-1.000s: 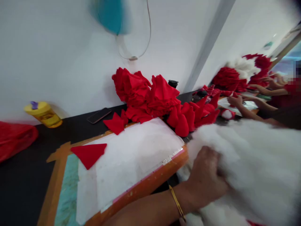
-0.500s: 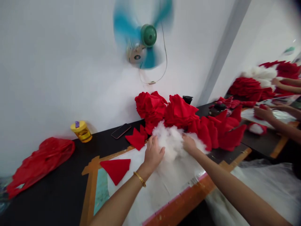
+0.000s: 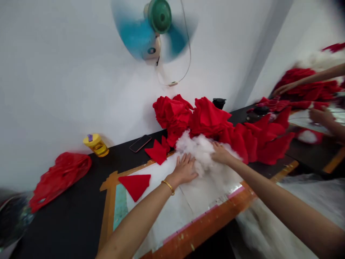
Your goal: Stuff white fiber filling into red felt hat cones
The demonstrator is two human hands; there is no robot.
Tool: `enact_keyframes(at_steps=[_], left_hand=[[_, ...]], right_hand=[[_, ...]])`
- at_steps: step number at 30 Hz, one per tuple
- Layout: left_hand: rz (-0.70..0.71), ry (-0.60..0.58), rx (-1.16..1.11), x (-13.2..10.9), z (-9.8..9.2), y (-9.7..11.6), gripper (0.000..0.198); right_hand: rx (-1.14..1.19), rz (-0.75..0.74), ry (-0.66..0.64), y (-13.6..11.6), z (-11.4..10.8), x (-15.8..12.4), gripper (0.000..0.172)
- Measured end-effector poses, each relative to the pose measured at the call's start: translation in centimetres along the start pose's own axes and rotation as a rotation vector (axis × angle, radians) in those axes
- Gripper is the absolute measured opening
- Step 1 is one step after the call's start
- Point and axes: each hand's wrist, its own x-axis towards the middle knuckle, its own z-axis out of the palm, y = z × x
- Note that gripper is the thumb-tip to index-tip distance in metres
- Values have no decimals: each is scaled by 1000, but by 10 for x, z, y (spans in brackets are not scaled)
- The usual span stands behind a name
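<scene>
Blk table (image 3: 67,219) carries a white-topped work board (image 3: 169,212) w/ white stuffing (image 3: 201,147) on its far-R part, long axis approx L-R, R hand (image 3: 221,154) nearer, right on it (can't tell if gripping), L hand (image 3: 185,169) spread flat, grasping nothing, at its near-L edge.

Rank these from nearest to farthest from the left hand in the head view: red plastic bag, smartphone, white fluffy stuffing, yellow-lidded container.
1. White fluffy stuffing: right at the left hand, mostly to its right.
2. Smartphone: ahead and left.
3. Yellow-lidded container: farther left.
4. Red plastic bag: left of the container.
</scene>
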Motion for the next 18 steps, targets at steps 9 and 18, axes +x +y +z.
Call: enact_keyframes(at_steps=[9, 18], left_hand=[[-120, 328, -40, -135, -30, -28, 41], [-505, 301, 100, -221, -21, -81, 34]], right_hand=[[-59, -398, 425, -1, -76, -59, 49], [98, -518, 76, -147, -19, -78, 32]])
